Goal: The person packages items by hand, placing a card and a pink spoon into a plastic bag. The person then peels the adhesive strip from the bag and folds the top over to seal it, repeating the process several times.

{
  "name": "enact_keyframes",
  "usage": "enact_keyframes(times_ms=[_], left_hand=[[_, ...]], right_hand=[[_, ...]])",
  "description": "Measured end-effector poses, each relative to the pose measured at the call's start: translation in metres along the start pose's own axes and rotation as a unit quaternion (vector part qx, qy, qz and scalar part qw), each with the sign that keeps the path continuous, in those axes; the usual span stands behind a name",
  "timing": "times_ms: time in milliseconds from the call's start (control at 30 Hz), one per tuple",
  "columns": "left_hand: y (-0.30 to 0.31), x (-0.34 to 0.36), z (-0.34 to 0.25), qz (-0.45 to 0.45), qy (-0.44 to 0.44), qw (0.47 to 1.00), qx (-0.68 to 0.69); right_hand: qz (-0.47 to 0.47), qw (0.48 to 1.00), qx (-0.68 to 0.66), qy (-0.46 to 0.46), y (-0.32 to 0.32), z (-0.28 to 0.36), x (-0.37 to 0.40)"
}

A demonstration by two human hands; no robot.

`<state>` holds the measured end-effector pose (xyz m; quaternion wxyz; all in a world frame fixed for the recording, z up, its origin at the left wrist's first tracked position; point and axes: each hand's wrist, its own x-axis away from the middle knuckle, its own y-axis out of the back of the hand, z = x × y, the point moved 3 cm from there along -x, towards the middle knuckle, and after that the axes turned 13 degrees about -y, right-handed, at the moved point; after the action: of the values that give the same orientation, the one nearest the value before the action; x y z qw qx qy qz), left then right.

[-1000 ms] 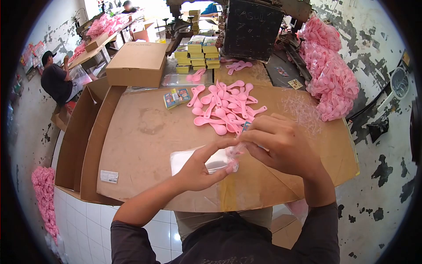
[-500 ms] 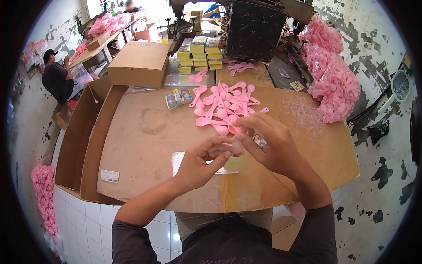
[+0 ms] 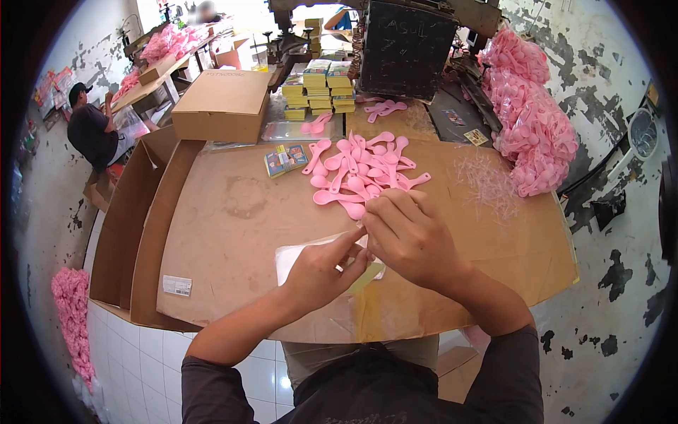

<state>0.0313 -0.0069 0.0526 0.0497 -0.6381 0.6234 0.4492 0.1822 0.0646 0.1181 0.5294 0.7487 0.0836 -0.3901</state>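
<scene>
- Hands meet over the near middle of the cardboard table top (image 3: 233, 212); the left hand (image 3: 321, 272) pinches the edge of a small clear bag (image 3: 371, 274) with thumb and forefinger.
- The right hand (image 3: 409, 240) presses its curled fingers together on the same bag; they hide what is inside.
- The bag lies on a stack of flat bags (image 3: 293, 258).
- Loose pink spoons (image 3: 357, 173) lie just behind the hands.
- Big clear sacks (image 3: 533, 120) at the right hold more pink spoons.
- A closed carton (image 3: 222, 102) stands far left.
</scene>
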Motion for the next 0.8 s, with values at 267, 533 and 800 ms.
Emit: enact_keyframes(times_ms=[267,533,800], left_hand=[[0.007,-0.005,0.003,0.016,0.100,0.988,0.119],[0.004,-0.004,0.020,-0.044,0.155,0.946,0.281],[-0.004,-0.003,0.026,-0.076,0.151,0.943,0.286]], right_hand=[[0.146,0.827,-0.422,-0.342,0.012,-0.075,0.008],[0.065,0.786,-0.382,-0.482,0.013,-0.261,0.101],[0.122,0.894,-0.165,-0.398,0.004,-0.178,0.082]])
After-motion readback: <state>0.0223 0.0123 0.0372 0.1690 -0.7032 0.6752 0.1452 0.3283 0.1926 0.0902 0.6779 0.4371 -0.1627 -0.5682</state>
